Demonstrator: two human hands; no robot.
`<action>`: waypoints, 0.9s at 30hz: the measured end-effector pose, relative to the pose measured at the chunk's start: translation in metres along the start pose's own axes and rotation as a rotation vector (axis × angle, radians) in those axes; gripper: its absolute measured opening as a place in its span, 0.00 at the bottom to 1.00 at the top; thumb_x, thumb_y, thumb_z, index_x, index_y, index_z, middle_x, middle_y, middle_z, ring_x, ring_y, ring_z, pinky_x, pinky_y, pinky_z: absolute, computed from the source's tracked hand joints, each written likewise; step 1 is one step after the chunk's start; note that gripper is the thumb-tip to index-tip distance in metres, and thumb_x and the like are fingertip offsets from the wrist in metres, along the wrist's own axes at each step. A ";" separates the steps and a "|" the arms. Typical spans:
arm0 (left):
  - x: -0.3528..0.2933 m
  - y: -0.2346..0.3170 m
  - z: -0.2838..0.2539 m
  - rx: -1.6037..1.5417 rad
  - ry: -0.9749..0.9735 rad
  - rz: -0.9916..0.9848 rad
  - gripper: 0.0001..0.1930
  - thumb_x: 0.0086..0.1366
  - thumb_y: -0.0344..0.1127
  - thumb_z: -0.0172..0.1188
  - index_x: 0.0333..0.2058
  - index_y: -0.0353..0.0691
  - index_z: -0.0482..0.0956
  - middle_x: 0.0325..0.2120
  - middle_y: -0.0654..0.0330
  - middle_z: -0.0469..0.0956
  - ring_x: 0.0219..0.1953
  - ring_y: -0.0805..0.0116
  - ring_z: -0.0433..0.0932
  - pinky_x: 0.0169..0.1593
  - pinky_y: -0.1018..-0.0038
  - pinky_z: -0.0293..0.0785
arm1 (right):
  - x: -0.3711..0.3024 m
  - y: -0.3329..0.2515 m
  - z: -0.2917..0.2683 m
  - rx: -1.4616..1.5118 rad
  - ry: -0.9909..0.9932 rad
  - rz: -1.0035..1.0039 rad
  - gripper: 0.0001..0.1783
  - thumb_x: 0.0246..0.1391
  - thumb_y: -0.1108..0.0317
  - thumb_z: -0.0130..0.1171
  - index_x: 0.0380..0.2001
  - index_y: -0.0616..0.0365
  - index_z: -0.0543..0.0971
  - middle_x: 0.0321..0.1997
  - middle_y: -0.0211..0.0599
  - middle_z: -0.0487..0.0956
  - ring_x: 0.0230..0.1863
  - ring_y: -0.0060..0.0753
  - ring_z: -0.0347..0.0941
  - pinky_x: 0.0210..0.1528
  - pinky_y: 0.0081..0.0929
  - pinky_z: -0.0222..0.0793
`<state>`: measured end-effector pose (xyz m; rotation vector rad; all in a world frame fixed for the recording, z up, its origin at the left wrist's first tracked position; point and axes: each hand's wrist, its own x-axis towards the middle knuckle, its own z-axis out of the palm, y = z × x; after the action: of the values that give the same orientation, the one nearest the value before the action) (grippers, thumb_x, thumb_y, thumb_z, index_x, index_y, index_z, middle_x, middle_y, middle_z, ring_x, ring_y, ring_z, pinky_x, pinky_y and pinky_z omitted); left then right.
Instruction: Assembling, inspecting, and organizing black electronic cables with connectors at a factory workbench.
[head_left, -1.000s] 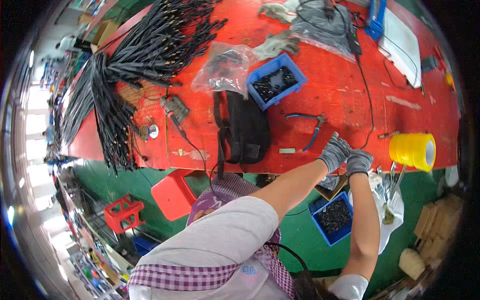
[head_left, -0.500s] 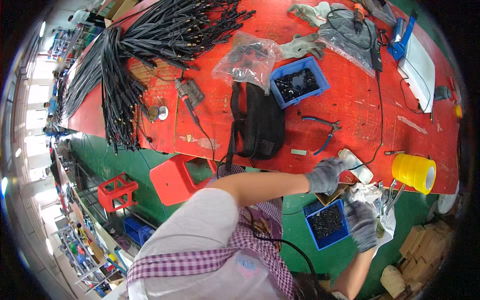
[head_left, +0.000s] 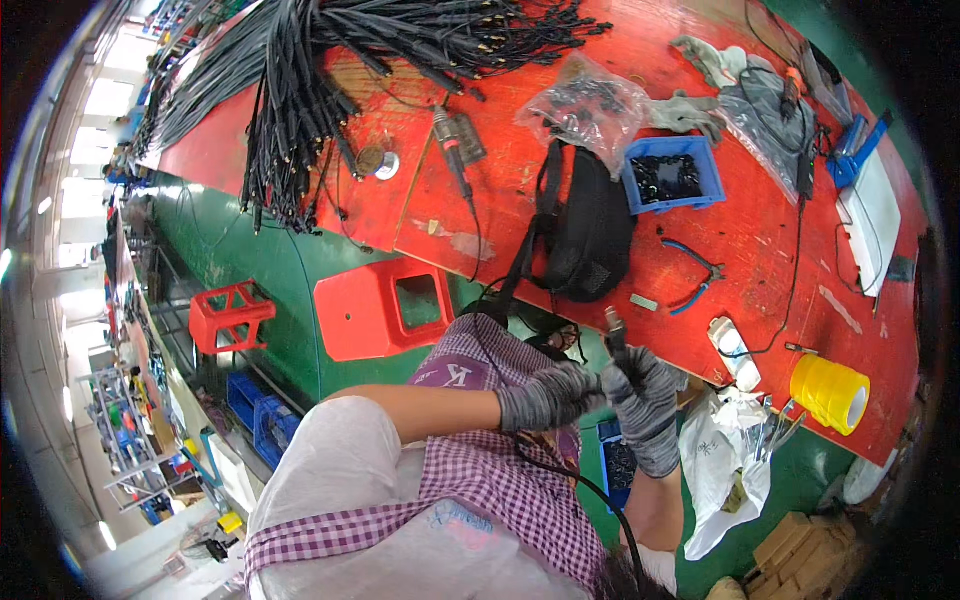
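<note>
Both my hands wear grey striped knit gloves and meet in front of my lap, off the table edge. My right hand is closed around a slim dark piece with a light metallic tip pointing up; its exact kind does not show. My left hand is closed beside it, fingertips close to the right hand; whatever they hold is hidden. Partly behind my right forearm is a blue bin of small dark parts. On the table near my hands lie blue-handled pliers and a white bottle-like object.
A black bag lies at the red table's near edge, by a blue bin of black parts. Yellow tape rolls and a white plastic bag are right. Black cables and a soldering iron lie left; red stools stand below.
My hands have moved left from the table's edge and blue bin to before my lap, coming together. The dark piece now shows in my right hand. The view has shifted.
</note>
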<state>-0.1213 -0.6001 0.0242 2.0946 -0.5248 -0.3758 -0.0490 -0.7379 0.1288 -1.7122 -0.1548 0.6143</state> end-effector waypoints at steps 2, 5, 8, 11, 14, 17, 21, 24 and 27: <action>-0.001 0.002 -0.019 0.131 0.027 -0.112 0.09 0.52 0.29 0.53 0.34 0.39 0.71 0.24 0.56 0.70 0.30 0.58 0.71 0.36 0.69 0.68 | 0.007 -0.011 0.012 0.201 -0.010 0.075 0.13 0.48 0.58 0.54 0.30 0.57 0.72 0.19 0.24 0.69 0.20 0.12 0.63 0.21 0.11 0.56; -0.012 -0.012 -0.038 -0.400 0.319 -0.288 0.09 0.53 0.28 0.52 0.35 0.39 0.71 0.25 0.56 0.71 0.31 0.59 0.72 0.35 0.71 0.69 | 0.032 -0.018 0.033 0.483 0.048 0.098 0.12 0.50 0.58 0.52 0.26 0.56 0.69 0.18 0.25 0.67 0.18 0.15 0.62 0.20 0.13 0.56; -0.008 -0.027 -0.064 -1.031 0.509 -0.239 0.10 0.54 0.28 0.52 0.37 0.39 0.71 0.28 0.56 0.72 0.33 0.61 0.73 0.37 0.73 0.69 | 0.055 -0.001 0.046 0.613 0.138 0.195 0.11 0.51 0.59 0.49 0.24 0.56 0.69 0.19 0.27 0.67 0.19 0.18 0.64 0.19 0.15 0.57; -0.025 -0.022 -0.100 -0.735 0.399 -0.308 0.10 0.56 0.26 0.49 0.38 0.38 0.70 0.30 0.57 0.73 0.35 0.65 0.73 0.38 0.75 0.69 | 0.069 0.042 0.058 0.863 0.204 0.440 0.10 0.51 0.62 0.50 0.25 0.56 0.69 0.18 0.27 0.67 0.18 0.19 0.64 0.18 0.15 0.58; -0.052 -0.029 -0.105 -0.426 0.296 -0.156 0.11 0.56 0.25 0.47 0.39 0.38 0.70 0.28 0.58 0.72 0.33 0.68 0.73 0.37 0.77 0.69 | 0.059 0.064 0.075 0.954 0.311 0.611 0.07 0.51 0.64 0.50 0.27 0.57 0.69 0.18 0.27 0.67 0.17 0.20 0.63 0.16 0.14 0.58; -0.108 -0.072 -0.092 -0.147 0.430 -0.209 0.11 0.56 0.26 0.46 0.39 0.38 0.71 0.25 0.61 0.72 0.28 0.70 0.71 0.35 0.79 0.69 | 0.018 0.124 0.060 0.036 0.393 0.132 0.08 0.49 0.69 0.50 0.34 0.56 0.70 0.20 0.26 0.69 0.17 0.18 0.61 0.17 0.15 0.58; -0.198 -0.210 -0.069 -0.643 0.735 -0.778 0.12 0.55 0.25 0.49 0.40 0.38 0.69 0.33 0.62 0.72 0.33 0.70 0.70 0.37 0.75 0.68 | -0.009 0.179 0.072 0.067 0.420 0.530 0.13 0.49 0.70 0.49 0.40 0.56 0.68 0.23 0.27 0.71 0.19 0.20 0.62 0.17 0.15 0.60; -0.247 -0.270 -0.042 -1.047 0.606 -1.123 0.08 0.54 0.27 0.50 0.35 0.39 0.70 0.25 0.62 0.72 0.23 0.70 0.70 0.27 0.76 0.68 | -0.019 0.229 0.109 0.401 0.187 1.010 0.11 0.52 0.66 0.46 0.37 0.58 0.70 0.17 0.28 0.68 0.15 0.18 0.64 0.14 0.14 0.59; -0.227 -0.246 -0.031 -1.408 0.471 -1.331 0.09 0.55 0.39 0.54 0.22 0.43 0.69 0.16 0.62 0.69 0.16 0.67 0.68 0.20 0.73 0.68 | -0.031 0.338 0.157 0.422 -0.218 0.817 0.08 0.51 0.67 0.47 0.32 0.60 0.71 0.18 0.28 0.68 0.19 0.19 0.65 0.17 0.15 0.60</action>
<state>-0.2485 -0.3432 -0.1517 0.7544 1.2030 -0.6590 -0.2265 -0.6959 -0.1979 -1.2490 0.5184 1.3288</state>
